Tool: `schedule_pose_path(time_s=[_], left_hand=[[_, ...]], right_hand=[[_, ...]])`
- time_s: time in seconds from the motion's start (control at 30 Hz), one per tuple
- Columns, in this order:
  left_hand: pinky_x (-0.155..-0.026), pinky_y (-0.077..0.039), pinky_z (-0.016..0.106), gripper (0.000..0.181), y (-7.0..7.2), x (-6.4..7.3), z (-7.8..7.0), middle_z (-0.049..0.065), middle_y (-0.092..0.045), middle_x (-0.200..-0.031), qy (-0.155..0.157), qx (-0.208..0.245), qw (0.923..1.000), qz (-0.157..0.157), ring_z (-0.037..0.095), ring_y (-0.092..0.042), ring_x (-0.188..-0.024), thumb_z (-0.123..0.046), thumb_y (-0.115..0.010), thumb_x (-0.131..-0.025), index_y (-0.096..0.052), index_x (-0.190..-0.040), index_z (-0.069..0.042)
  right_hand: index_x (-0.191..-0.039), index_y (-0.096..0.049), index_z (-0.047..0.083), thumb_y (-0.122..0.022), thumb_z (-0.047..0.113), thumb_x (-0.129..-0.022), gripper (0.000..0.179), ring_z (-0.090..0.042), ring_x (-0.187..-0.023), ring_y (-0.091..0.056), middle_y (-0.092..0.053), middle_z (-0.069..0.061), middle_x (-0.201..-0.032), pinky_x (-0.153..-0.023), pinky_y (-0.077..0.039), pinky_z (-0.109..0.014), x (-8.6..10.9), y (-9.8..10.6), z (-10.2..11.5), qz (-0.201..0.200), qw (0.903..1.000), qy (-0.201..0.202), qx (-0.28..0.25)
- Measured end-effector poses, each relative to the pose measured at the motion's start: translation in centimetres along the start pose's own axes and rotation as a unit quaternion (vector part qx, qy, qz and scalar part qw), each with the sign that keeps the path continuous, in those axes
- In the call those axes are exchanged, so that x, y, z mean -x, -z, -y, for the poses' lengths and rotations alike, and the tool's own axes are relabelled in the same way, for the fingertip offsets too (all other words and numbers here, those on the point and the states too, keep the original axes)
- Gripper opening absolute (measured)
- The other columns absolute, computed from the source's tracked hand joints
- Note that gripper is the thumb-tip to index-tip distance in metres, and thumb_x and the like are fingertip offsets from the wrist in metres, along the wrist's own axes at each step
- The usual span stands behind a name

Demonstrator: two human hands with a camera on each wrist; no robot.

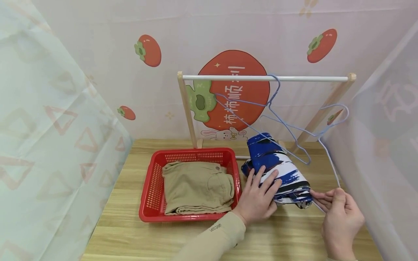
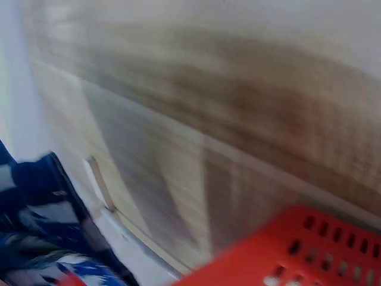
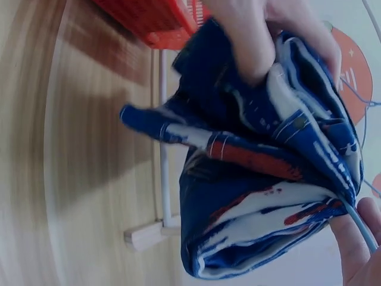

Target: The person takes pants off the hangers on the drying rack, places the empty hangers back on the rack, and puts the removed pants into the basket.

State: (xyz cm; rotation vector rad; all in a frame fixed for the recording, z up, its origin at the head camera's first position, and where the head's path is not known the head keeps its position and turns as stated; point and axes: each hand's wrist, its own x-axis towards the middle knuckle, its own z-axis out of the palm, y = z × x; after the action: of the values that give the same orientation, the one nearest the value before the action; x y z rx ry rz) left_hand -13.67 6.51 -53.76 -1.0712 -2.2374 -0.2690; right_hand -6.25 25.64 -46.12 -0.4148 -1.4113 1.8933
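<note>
My left hand (image 1: 258,199) grips a folded blue, white and black patterned garment (image 1: 281,168), with fingers spread over its top and the thumb lower down. In the right wrist view the garment (image 3: 268,161) is raised over the table, its layered folds facing the camera. My right hand (image 1: 341,214) pinches a thin blue clothes hanger (image 1: 330,156) near its lower corner. The hanger's bar runs into the garment's right end, and its hook points up to the right. Part of the bar is hidden inside the cloth.
A red plastic basket (image 1: 148,195) with folded khaki trousers (image 1: 196,186) stands left of my left hand. Behind, a rack with a white rail (image 1: 310,78) and wooden legs bears another blue hanger (image 1: 275,112). Printed cloth walls enclose the wooden table (image 1: 121,221).
</note>
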Motion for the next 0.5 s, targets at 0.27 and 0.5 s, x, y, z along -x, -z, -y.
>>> schedule_pose_path(time_s=[0.27,0.5], left_hand=[[-0.12,-0.015,0.069,0.114,0.3,-0.9,-2.7,0.009,-0.002,-0.173,0.044,0.02,0.996,0.075,0.048,-0.006,-0.155,-0.08,-0.058,-0.084,-0.012,-0.165,-0.015],[-0.117,-0.023,0.071,0.099,0.1,-1.7,-3.3,0.007,-0.021,-0.17,0.063,-0.028,0.9972,0.028,0.05,-0.019,-0.152,-0.069,-0.069,-0.084,-0.03,-0.16,-0.018]], right_hand=[[-0.086,-0.057,-0.014,-0.058,0.021,-0.105,0.04,-0.019,-0.067,-0.076,-0.073,-0.013,-0.071,-0.067,-0.06,-0.029,1.4,-0.7,-0.2,0.019,0.9975,-0.014,0.067],[-0.086,-0.056,-0.016,-0.056,0.019,-0.106,0.04,-0.016,-0.067,-0.076,-0.073,-0.011,-0.071,-0.067,-0.06,-0.027,2.8,-1.4,-0.4,0.033,0.9946,0.005,0.098]])
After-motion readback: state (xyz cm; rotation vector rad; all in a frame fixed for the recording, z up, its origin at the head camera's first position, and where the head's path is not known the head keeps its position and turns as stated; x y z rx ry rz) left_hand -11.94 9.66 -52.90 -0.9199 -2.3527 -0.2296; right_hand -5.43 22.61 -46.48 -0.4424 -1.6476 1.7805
